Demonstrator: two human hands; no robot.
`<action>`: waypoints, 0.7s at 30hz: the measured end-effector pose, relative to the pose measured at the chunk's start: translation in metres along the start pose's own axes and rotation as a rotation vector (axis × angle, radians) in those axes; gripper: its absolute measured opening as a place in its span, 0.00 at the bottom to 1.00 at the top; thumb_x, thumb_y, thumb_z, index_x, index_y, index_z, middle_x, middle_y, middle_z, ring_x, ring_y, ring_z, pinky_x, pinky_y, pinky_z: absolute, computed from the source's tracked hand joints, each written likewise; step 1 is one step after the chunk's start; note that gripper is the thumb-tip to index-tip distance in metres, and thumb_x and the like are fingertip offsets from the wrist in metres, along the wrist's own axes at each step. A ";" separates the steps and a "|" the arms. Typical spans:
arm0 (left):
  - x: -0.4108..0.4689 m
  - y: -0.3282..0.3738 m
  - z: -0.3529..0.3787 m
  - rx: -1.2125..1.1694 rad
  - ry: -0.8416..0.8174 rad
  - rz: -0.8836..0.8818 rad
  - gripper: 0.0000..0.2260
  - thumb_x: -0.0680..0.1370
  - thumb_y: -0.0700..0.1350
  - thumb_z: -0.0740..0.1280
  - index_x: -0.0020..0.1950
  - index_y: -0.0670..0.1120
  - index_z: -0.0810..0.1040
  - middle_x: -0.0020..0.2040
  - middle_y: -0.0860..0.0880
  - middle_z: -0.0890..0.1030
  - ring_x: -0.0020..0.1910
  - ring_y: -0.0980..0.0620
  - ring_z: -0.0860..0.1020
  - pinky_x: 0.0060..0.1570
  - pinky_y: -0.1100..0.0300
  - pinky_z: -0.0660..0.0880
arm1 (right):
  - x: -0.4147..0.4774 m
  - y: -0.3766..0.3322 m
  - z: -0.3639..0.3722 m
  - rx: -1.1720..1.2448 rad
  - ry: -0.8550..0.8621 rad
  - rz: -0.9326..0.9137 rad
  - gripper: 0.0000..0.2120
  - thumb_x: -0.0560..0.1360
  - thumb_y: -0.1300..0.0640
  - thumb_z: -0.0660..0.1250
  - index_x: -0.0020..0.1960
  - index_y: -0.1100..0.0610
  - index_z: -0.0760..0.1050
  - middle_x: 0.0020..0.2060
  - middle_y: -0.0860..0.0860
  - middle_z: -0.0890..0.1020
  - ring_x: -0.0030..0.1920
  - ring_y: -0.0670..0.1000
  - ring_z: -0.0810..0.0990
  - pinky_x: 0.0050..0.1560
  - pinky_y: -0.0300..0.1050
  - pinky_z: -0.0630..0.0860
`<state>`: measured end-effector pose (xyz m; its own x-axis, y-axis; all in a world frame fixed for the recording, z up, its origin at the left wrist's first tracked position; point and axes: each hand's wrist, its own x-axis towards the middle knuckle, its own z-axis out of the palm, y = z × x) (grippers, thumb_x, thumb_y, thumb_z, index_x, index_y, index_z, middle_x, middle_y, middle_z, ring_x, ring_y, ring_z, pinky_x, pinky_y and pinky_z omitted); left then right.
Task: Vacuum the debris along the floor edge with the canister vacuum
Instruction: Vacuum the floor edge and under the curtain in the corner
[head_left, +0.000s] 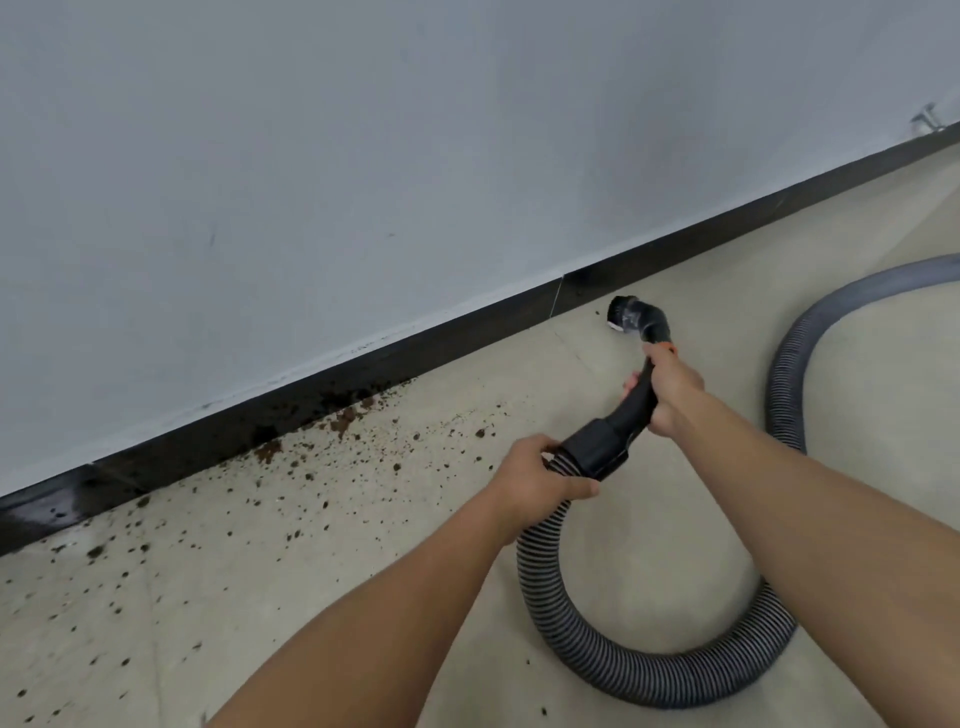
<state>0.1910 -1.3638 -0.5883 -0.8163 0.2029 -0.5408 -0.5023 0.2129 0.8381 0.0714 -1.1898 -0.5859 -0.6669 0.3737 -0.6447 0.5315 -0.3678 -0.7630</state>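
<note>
View from a person's head, looking down along two bare forearms at a pale beige floor (649, 561) where it meets a light grey wall (363, 156) with a dark baseboard (467, 338) running diagonally from lower left to upper right. Dark brown debris (343, 418), like spilled soil, lies in clumps against the baseboard at centre left and scatters in smaller specks over the floor toward the lower left corner. The left hand (540, 480) grips a ribbed grey hose (649, 675) just where it enters a black cuff (597, 452), its fingers (537, 444) curled over the top and the thumb wrapped along the near side. The right hand (672, 389) holds the curved black handle (631, 410) further up, fingers (631, 383) clamped round it. Beyond the right hand sits an orange ring (667, 345), then a bent black nozzle (626, 314) with a small round brush head that points toward the baseboard. The nozzle is to the right of the debris and apart from it, near the floor edge; whether it touches the floor cannot be told. From the left hand the hose drops to the floor, loops round below the arms, passes under the right forearm and curves away off the right edge. A small blurred metal fitting (927, 122) shows at the wall's foot in the far upper right
</note>
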 end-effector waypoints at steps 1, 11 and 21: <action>0.008 0.006 -0.003 -0.019 0.022 -0.001 0.27 0.70 0.44 0.77 0.66 0.46 0.71 0.53 0.45 0.80 0.50 0.47 0.81 0.43 0.60 0.77 | 0.010 -0.006 0.006 -0.004 -0.018 -0.002 0.10 0.76 0.53 0.69 0.47 0.59 0.72 0.34 0.55 0.76 0.29 0.51 0.75 0.31 0.43 0.76; 0.006 -0.015 -0.053 -0.037 -0.098 -0.128 0.19 0.76 0.40 0.70 0.66 0.44 0.71 0.54 0.46 0.80 0.46 0.50 0.79 0.51 0.56 0.76 | 0.016 0.008 0.043 -0.085 -0.244 0.088 0.14 0.76 0.55 0.69 0.55 0.60 0.70 0.43 0.58 0.76 0.36 0.55 0.79 0.36 0.48 0.81; -0.075 -0.057 -0.064 -0.005 -0.192 -0.206 0.22 0.75 0.40 0.71 0.66 0.47 0.69 0.58 0.45 0.77 0.55 0.46 0.78 0.57 0.52 0.77 | -0.050 0.051 0.065 -0.273 -0.394 0.070 0.10 0.71 0.66 0.66 0.51 0.61 0.70 0.36 0.59 0.77 0.30 0.54 0.78 0.41 0.50 0.81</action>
<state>0.2628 -1.4528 -0.5907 -0.6278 0.3334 -0.7033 -0.6540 0.2640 0.7089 0.0978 -1.2820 -0.5893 -0.7437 -0.0146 -0.6684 0.6646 -0.1240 -0.7368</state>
